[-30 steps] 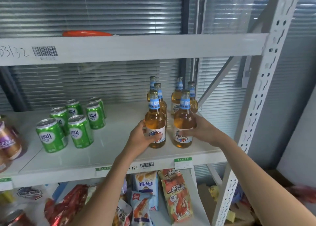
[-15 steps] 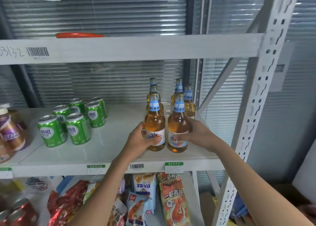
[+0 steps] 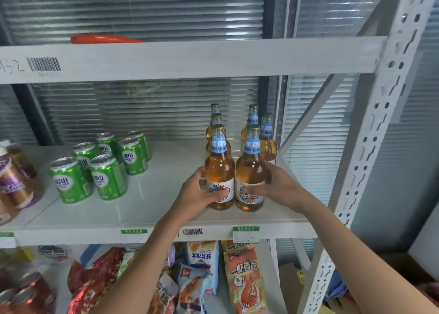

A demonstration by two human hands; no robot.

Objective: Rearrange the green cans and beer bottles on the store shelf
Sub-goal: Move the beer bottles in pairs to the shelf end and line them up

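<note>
Several amber beer bottles with blue neck labels stand in two rows at the right of the middle shelf [image 3: 152,209]. My left hand [image 3: 193,195] grips the front left bottle [image 3: 219,171] near its base. My right hand [image 3: 279,186] grips the front right bottle [image 3: 250,171]. Both bottles stand upright on the shelf, side by side and almost touching. Behind them the other bottles [image 3: 267,138] are partly hidden. Several green cans [image 3: 108,177] stand in a cluster at the left of the same shelf, apart from both hands.
Purple-labelled bottles [image 3: 14,183] stand at the far left edge. A white perforated upright post [image 3: 382,123] and a diagonal brace [image 3: 308,114] close the right side. The upper shelf beam [image 3: 190,59] runs overhead. Snack bags [image 3: 242,275] fill the shelf below.
The two front bottles have been brought closer together and slightly leftward on the shelf, with both hands still on them. The camera view has shifted a little.
</note>
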